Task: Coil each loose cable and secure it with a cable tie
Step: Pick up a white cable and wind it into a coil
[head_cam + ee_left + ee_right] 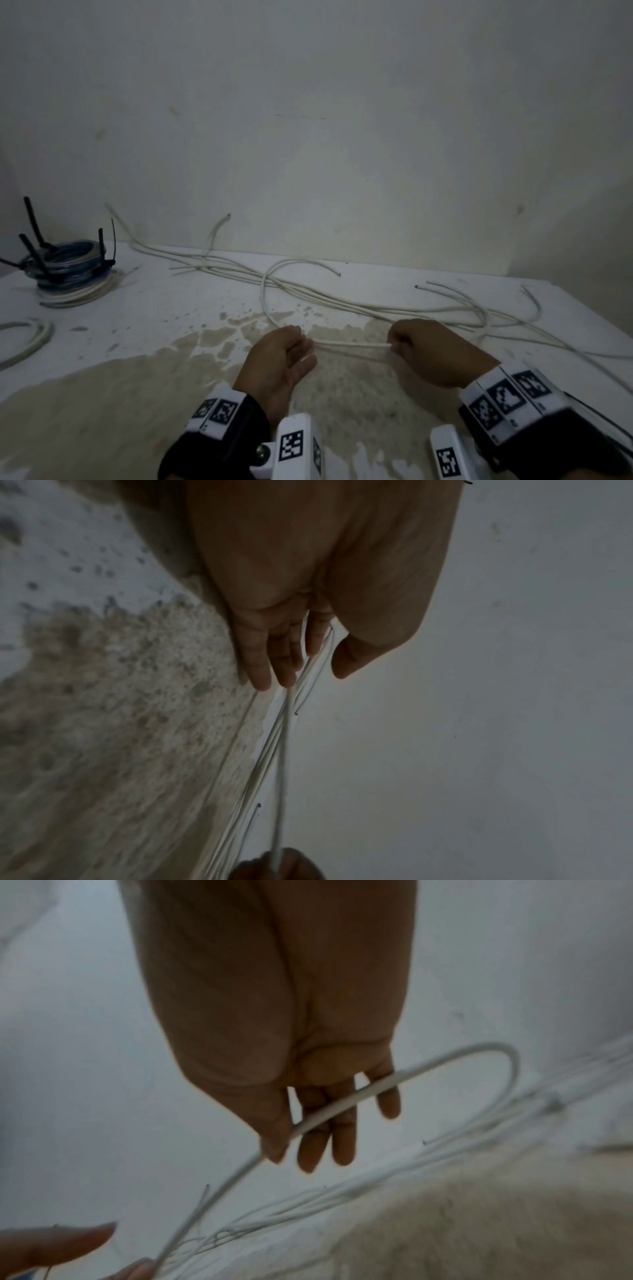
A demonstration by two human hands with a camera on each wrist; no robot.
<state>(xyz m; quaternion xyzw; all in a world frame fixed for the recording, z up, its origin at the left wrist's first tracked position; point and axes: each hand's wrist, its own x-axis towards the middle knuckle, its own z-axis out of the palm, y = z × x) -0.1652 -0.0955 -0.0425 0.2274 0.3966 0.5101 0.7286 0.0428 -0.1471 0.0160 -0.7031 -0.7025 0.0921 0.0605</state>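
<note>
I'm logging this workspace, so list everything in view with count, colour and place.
held cable: one, white, stretched between the two hands above the table's near middle
loose cables: several, exact count unclear, white, tangled across the middle and right of the table
tied coils: a stack, blue and white, far left, black cable ties sticking up
untied coil: one, white, left edge, partly out of frame
table: one, white with worn tan patches, against the wall
wall: pale grey, behind
wrist bands: two, black with white marker blocks
left hand: fingers relaxed, cable passing its fingertips
right hand: pinches the cable
</note>
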